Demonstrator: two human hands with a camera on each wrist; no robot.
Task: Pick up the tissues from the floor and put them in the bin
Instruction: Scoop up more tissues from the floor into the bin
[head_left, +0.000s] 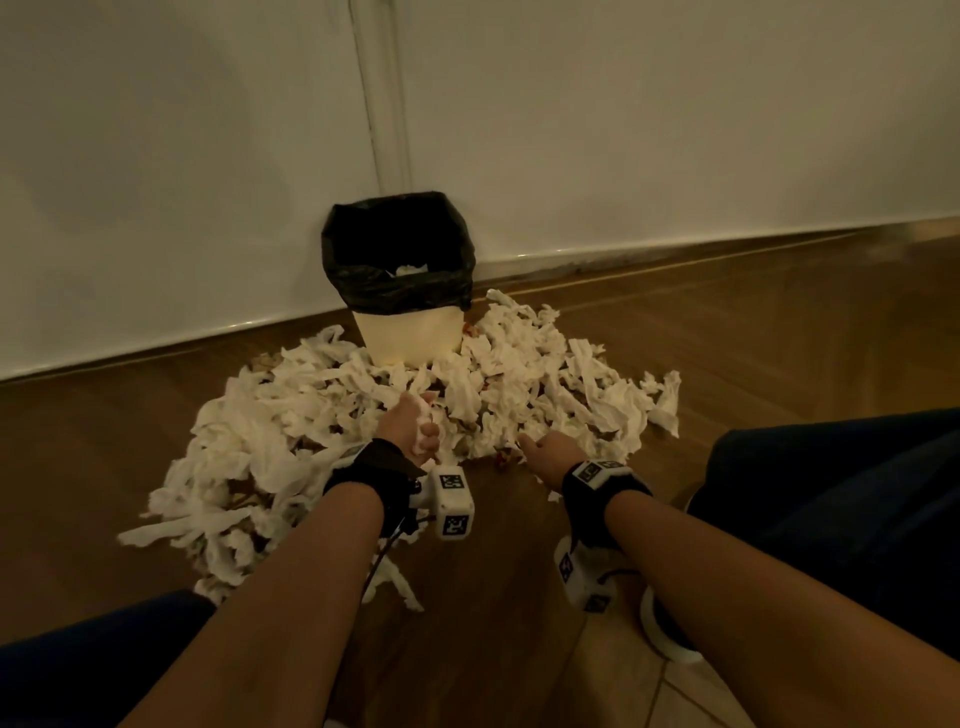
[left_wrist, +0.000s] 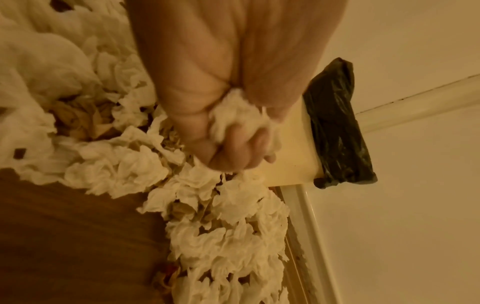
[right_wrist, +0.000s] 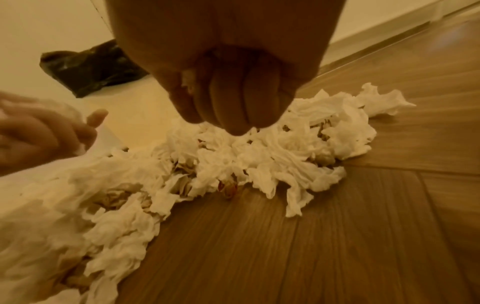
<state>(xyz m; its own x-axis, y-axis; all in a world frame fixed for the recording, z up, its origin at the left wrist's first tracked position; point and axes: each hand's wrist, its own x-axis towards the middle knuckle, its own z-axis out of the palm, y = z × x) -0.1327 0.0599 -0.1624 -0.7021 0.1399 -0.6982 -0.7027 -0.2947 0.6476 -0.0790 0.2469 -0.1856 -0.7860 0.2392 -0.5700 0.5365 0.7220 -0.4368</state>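
My left hand (head_left: 415, 423) is balled tight round a wad (left_wrist: 233, 115) of tissue, which bulges out between thumb and curled fingers; how much is in there I cannot tell. It hangs over the middle of the heap, in front of the bin (head_left: 410, 332). My right hand (head_left: 545, 452) sits low at the near edge of the tissues (head_left: 322, 415). From the right wrist its fingers (right_wrist: 233, 107) look curled under, tips at the paper, with a white scrap showing by the thumb, but the dim, blurred view does not settle whether they grip anything. The tissues ring the bin's foot across the floor (head_left: 753, 338), with brownish bits among them that I cannot make out. The black liner (head_left: 395, 249) hides most of the bin's inside; one white scrap shows there.
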